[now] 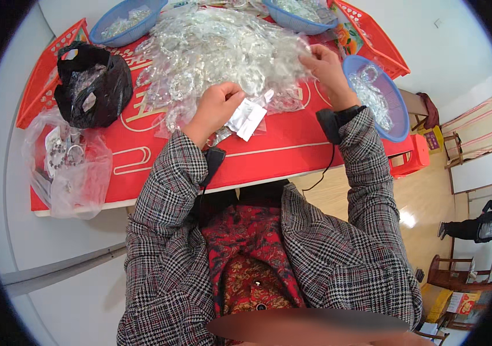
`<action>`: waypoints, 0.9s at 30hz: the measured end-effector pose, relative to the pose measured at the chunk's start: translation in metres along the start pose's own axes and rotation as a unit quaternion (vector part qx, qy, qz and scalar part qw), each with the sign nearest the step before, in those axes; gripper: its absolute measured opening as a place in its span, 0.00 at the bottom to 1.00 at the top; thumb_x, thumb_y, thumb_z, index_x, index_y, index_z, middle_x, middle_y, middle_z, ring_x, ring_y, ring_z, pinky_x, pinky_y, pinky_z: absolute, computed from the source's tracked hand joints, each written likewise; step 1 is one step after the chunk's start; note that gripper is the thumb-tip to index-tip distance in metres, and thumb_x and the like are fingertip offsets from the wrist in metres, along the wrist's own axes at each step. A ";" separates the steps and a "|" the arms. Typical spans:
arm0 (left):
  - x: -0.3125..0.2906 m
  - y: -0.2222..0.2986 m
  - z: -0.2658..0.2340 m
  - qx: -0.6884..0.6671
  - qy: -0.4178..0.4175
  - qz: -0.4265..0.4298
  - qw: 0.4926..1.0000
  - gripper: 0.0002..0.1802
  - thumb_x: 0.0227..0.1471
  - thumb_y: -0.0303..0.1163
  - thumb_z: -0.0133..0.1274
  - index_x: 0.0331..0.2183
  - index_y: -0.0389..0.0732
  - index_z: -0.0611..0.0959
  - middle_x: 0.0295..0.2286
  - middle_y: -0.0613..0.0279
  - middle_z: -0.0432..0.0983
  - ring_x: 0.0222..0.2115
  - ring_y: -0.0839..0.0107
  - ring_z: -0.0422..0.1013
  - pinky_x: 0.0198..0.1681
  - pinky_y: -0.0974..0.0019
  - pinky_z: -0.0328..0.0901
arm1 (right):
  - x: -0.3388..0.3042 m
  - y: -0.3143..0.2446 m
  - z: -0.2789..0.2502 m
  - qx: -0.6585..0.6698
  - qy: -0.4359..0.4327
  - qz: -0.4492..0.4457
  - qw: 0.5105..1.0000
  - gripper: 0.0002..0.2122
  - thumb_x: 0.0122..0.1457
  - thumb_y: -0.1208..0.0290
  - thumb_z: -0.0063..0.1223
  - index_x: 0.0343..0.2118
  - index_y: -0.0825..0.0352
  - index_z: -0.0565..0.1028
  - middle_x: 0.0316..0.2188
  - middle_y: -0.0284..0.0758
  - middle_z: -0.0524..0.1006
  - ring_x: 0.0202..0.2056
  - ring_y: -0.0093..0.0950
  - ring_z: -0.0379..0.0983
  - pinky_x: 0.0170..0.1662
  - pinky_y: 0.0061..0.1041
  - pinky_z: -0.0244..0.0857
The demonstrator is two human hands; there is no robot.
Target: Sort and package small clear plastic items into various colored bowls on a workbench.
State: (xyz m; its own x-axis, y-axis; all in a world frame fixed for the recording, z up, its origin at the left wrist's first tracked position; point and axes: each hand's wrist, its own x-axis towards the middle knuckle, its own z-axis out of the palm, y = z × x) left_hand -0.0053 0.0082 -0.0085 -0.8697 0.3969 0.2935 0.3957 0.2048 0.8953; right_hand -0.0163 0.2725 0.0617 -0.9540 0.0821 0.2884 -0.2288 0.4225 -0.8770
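Observation:
A large heap of clear plastic packets (pixel 217 46) with shiny silvery pieces, some of them bracelet-like rings, covers the middle of the red-covered table. My left hand (pixel 218 108) is closed at the heap's near edge, on a small clear packet with a white label (pixel 247 119). Its fingertips are partly hidden. At the right edge of the heap, my right hand (pixel 328 72) pinches a clear plastic packet (pixel 292 52) between thumb and fingers. What lies inside that packet is too blurred to make out.
Right of my right hand stands a blue basket (pixel 399 118) of packets. Two more blue baskets (pixel 124 38) (pixel 301 23) sit at the back. Left are a black bag (pixel 113 95), a clear bag (pixel 79 184) of jewelry and a red basket (pixel 35 95). A person (pixel 482 228) stands far right.

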 end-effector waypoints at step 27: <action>0.013 0.003 0.000 -0.126 0.070 -0.036 0.989 0.11 0.43 0.27 0.54 0.32 0.33 0.76 0.23 0.68 0.72 0.24 0.83 0.65 0.26 0.78 0.60 | -0.009 0.011 0.052 0.498 -0.069 0.069 0.862 0.02 0.55 0.72 0.48 0.31 0.61 0.71 0.29 0.28 0.74 0.27 0.15 0.68 0.28 0.16 0.62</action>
State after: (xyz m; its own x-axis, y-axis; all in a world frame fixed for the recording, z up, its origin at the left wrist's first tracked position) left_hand -0.0157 0.0141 -0.0023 -0.9324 0.2582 0.2528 0.2595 -0.0081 0.9657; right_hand -0.0199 0.2295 0.0293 -0.9837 -0.0676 0.1668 -0.0986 -0.5730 -0.8136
